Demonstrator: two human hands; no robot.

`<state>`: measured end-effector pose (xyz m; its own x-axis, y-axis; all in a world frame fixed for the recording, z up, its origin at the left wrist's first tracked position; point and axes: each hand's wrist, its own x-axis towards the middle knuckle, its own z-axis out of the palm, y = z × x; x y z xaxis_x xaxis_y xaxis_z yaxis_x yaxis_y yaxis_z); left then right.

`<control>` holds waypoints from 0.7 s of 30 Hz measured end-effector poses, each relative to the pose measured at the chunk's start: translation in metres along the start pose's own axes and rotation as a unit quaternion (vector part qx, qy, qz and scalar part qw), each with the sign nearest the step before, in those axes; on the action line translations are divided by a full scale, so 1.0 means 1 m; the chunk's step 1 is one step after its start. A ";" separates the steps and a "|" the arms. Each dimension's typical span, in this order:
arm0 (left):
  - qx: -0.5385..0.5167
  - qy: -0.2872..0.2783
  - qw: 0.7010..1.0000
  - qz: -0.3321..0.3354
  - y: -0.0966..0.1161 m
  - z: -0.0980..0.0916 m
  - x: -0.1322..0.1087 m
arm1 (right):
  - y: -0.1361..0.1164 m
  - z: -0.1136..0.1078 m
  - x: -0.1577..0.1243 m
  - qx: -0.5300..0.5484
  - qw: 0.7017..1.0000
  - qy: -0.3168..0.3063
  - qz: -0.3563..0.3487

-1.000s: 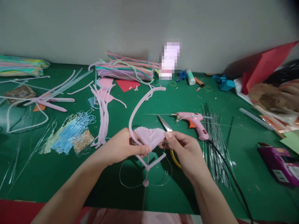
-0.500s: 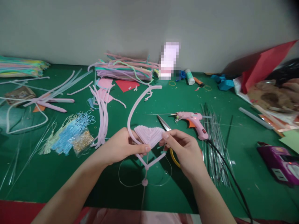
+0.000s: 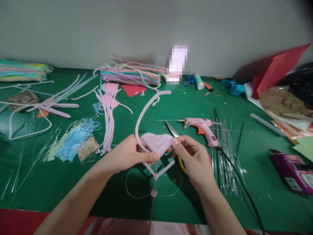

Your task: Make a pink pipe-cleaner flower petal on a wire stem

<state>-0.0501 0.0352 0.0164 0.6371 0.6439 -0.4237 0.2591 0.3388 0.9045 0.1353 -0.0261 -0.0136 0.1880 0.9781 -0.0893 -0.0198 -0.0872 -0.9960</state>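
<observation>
Holding lilac pc, LH, RH; co-worker's hand gone.

No legible txt or nos. anywhere: bottle label too sm., bright panel pixelated.

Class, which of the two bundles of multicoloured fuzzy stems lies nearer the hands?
The middle bundle, just behind the flat red paper; the other bundle runs off the picture's left edge.

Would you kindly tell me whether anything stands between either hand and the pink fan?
Nothing visible blocks them: the left hand and right hand both hold the pink fan. A curved stem passes through the left hand's grip, beside the fan's left edge.
</observation>
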 end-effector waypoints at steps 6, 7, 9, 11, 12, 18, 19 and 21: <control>-0.046 -0.010 0.999 0.008 -0.001 -0.001 0.001 | 0.000 0.000 0.001 0.066 0.997 0.001 0.035; -0.048 -0.012 0.999 0.007 -0.001 -0.001 0.001 | 0.000 -0.001 0.002 0.076 0.996 0.001 0.038; -0.050 -0.016 0.999 0.007 -0.002 -0.001 0.001 | 0.000 -0.002 0.002 0.079 0.996 -0.001 0.037; -0.047 -0.020 0.999 0.008 -0.002 -0.001 0.001 | -0.001 -0.002 0.002 0.066 0.997 -0.002 0.029; -0.045 -0.020 0.999 0.009 -0.003 -0.001 0.001 | -0.002 -0.002 0.001 0.057 0.998 -0.001 0.025; -0.038 -0.020 0.999 0.014 -0.003 0.001 0.002 | -0.002 0.000 -0.002 0.004 1.000 0.021 -0.009; -0.041 -0.020 0.999 0.014 -0.003 0.001 0.002 | -0.002 0.001 -0.002 0.000 1.000 0.025 -0.013; -0.051 -0.019 0.998 0.015 -0.004 0.001 0.002 | -0.001 0.001 -0.002 -0.003 1.000 0.028 -0.014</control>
<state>-0.0488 0.0345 0.0123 0.6710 0.6286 -0.3932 0.1665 0.3889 0.9061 0.1342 -0.0274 -0.0122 0.2428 0.9681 -0.0617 -0.0082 -0.0615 -0.9981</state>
